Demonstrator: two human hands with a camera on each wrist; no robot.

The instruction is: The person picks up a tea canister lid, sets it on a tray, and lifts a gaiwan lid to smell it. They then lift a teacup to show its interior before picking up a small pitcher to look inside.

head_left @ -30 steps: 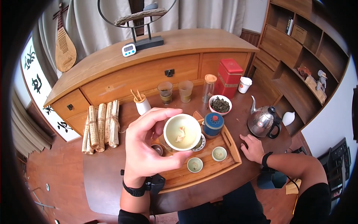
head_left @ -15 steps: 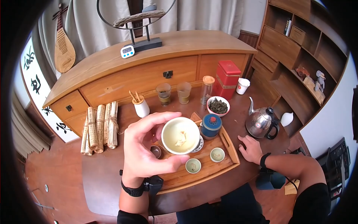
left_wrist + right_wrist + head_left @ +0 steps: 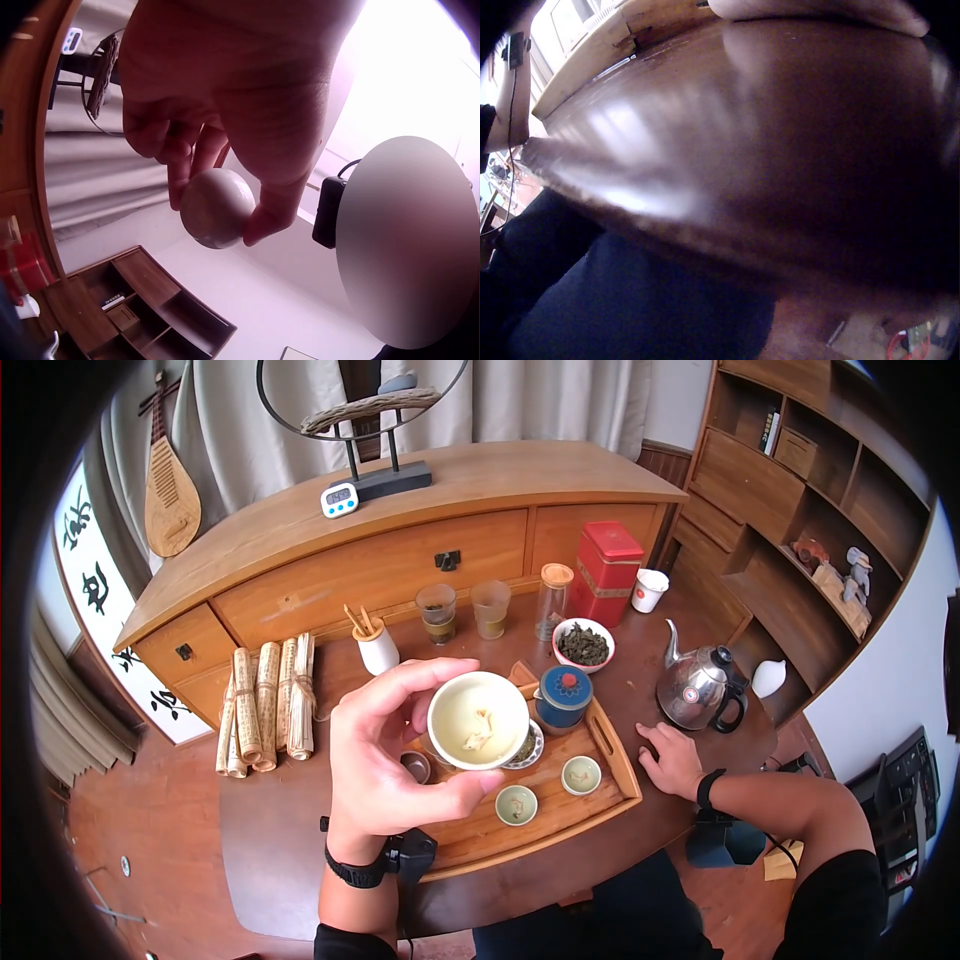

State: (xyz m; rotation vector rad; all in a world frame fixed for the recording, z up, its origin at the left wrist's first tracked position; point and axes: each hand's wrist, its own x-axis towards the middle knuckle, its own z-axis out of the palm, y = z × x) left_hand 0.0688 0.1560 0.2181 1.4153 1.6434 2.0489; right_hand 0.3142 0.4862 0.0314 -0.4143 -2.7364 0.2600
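In the head view the left hand (image 3: 385, 755) pinches a small white cup (image 3: 479, 721) between thumb and fingers, raised above the tray; pale liquid and a small fish-like figure show inside. The left wrist view shows the cup's rounded underside (image 3: 218, 208) between the fingertips of the left hand (image 3: 225, 97). The right hand (image 3: 672, 758) rests on the table beside the tray's right end, fingers relaxed and holding nothing. Two small cups (image 3: 516, 806) (image 3: 581, 775) with similar figures stand on the wooden tray (image 3: 480, 847).
A blue lidded pot (image 3: 564, 695) stands on the tray. Behind are a bowl of dark leaves (image 3: 584, 646), a red tin (image 3: 608, 573), two glasses (image 3: 491, 610) and a utensil holder (image 3: 377, 648). A steel kettle (image 3: 694, 688) is at the right, bamboo scrolls (image 3: 268, 705) at the left.
The left hand, with the cup in its grip, has shifted slightly left in the head view, much as the whole scene has. The right hand stays resting on the table.
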